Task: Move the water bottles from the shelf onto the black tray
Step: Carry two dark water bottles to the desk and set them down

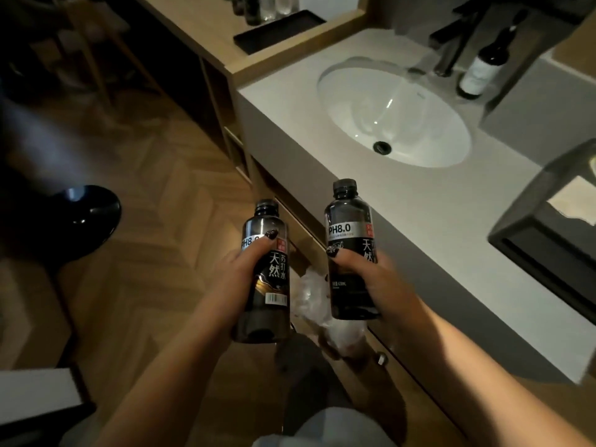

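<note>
The left hand (240, 269) has its grip clamped round the middle of one dark water bottle (266, 279), thumb across the label, held upright over the wooden floor. Just to its right, the right hand (364, 269) is clamped the same way on a second bottle (350, 250), raised slightly higher beside the white bench (419, 227). Both look capped, full and therefore fairly heavy, with smooth plastic walls that could slip or dent, so the mid-body label hold seems sound. The black tray (277, 32) waits well apart, up on the wooden bench beyond.
</note>
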{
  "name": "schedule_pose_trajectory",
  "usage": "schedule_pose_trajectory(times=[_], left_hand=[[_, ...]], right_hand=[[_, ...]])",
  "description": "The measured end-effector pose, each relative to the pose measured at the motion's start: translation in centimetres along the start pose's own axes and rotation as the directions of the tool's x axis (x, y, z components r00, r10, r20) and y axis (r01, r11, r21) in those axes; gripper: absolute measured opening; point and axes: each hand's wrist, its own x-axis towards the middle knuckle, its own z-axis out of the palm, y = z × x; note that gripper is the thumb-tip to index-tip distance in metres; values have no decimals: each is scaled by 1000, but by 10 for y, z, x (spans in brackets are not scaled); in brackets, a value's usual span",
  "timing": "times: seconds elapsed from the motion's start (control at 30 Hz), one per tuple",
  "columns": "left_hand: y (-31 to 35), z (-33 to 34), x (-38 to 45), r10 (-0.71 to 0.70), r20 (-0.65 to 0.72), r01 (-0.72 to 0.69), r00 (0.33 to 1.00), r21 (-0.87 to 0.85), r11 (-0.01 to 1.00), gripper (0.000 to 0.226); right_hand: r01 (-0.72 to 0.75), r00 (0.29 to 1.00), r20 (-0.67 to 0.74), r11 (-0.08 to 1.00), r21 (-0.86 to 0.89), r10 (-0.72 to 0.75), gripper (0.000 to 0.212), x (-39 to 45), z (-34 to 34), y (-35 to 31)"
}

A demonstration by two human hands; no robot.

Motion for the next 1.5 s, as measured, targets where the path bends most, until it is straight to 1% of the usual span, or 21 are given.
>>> schedule_pose_trajectory(times=[0.07,0.17,0.27,0.3,0.33,0.37,0.4,0.47,0.53,0.6,0.63,0.7,0.8,0.9,1.0,1.07,1.13,1.27,1.33,1.4,1.5], left_hand=[[15,-11,13,2,13,-2,1000,-7,1000,47],[42,-23,49,-4,-17,4,1000,-16,1000,49],[72,-37,86,23,-2,-23,1000,23,999,31],[81,-39,95,31,0,-31,1000,-14,999,34],[89,-41,100,36,15,-35,999,-60,998,43],[97,-43,106,24,14,-23,1000,-74,997,53],[106,-46,115,28,-1,-28,1000,-95,995,55],[122,-52,129,78,-22,-80,997,-140,987,44],[142,-54,145,86,-54,-94,995,-177,980,33],[165,-59,166,73,-96,-90,993,-190,978,24],[174,-63,174,70,-95,-88,993,-198,976,25],[190,-74,186,75,-42,-82,996,-215,973,25],[214,-95,200,83,21,-77,996,-196,978,39],[253,-123,229,60,52,-53,997,-139,989,48],[297,-154,263,70,119,-61,990,-77,995,58],[325,-175,288,71,131,-65,989,-45,997,67],[349,-193,313,58,145,-54,988,-35,998,64],[386,-215,353,88,166,-93,982,18,996,36],[403,-219,372,55,166,-57,985,5,998,36],[420,-222,390,16,188,-16,982,-5,1000,44],[443,-226,423,-1,207,-5,978,27,1000,46]], right_hand=[[-2,1000,26,1000,14,2,28,19,11,-9],[-8,998,57,1000,5,8,25,52,25,-28],[8,997,72,999,-53,-4,37,87,37,-53],[12,997,81,997,-72,-6,40,97,41,-61],[18,996,91,996,-84,-11,40,107,46,-70],[24,995,97,995,-92,-15,38,117,50,-80],[26,995,99,995,-97,-16,33,127,55,-89],[25,994,108,995,-93,-15,22,147,67,-104],[13,993,120,998,-66,-5,16,162,81,-119],[9,990,141,999,-41,-3,15,177,96,-132],[6,988,153,999,-32,-1,15,186,103,-137],[-11,987,163,1000,-10,12,20,206,118,-146],[-31,994,109,999,-10,31,32,238,144,-160],[-7,998,58,1000,7,7,28,270,177,-178],[5,999,37,999,52,-7,31,303,213,-199],[19,1000,13,996,92,-20,31,326,236,-211],[28,1000,-7,993,110,-27,32,348,258,-221],[55,997,-65,990,132,-47,34,387,291,-240],[39,996,-86,991,125,-28,34,404,301,-249],[22,995,-104,993,120,-9,35,423,307,-259],[15,991,-131,992,129,2,34,456,312,-274]])
